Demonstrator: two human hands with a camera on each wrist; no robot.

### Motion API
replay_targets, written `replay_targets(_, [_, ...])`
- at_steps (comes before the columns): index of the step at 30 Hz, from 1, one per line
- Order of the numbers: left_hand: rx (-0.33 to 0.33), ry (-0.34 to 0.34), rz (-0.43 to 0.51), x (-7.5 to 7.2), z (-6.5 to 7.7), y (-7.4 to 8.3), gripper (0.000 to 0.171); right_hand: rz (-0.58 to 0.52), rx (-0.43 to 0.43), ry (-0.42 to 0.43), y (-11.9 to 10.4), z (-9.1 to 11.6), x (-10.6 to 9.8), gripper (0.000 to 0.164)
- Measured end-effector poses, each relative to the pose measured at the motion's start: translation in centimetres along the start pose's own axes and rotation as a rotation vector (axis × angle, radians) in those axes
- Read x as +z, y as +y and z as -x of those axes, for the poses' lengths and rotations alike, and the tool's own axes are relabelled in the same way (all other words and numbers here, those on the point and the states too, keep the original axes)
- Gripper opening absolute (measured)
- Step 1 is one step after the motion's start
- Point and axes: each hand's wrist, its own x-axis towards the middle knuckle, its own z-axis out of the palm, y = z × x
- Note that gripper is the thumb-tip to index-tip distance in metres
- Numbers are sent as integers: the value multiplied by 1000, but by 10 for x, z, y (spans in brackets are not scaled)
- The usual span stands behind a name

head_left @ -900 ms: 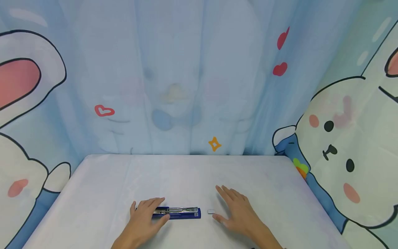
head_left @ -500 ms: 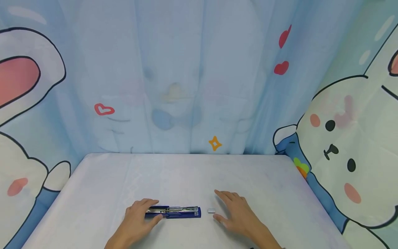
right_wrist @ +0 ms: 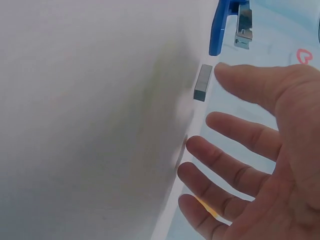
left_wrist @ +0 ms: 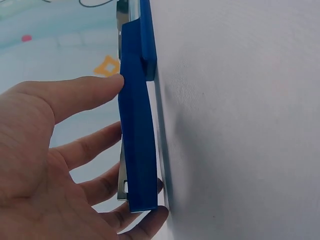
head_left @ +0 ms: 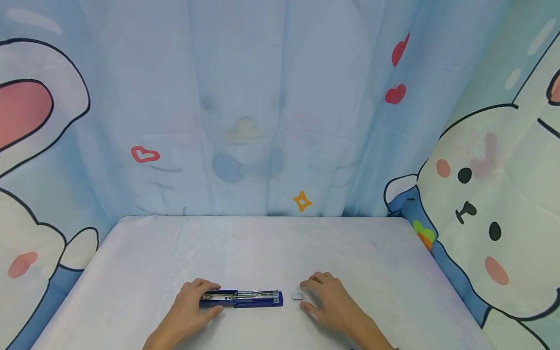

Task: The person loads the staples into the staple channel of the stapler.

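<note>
A blue stapler (head_left: 251,298) lies opened out lengthwise on the white-covered table, its metal staple channel facing up. My left hand (head_left: 188,306) straddles its left end, thumb on the near side and fingers on the far side. In the left wrist view, the thumb tip overlaps the edge of the stapler (left_wrist: 137,125), and the other fingers reach behind it, partly hidden. A small grey block of staples (head_left: 297,296) lies just right of the stapler. Around this block (right_wrist: 202,82) my right hand (head_left: 330,301) stands with thumb and fingers spread, and nothing is in its grasp.
The white cloth-covered table (head_left: 245,243) extends beyond both hands to its back edge. Behind it hangs a light blue curtain (head_left: 245,97) with hearts and cartoon rabbits printed on it.
My left hand has slid leftward along the stapler, which keeps its place. The fingers of my right hand have come down nearer the staple block, while the thumb has barely moved.
</note>
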Motion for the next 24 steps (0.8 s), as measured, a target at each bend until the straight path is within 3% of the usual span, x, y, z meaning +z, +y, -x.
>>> replay_targets(15, [-38, 9, -17, -3, -3, -7, 45, 4, 2, -22, -4, -3, 4, 29])
replay_targets(24, [-41, 18, -22, -5, -3, -11, 38, -3, -26, -12, -4, -3, 5, 22])
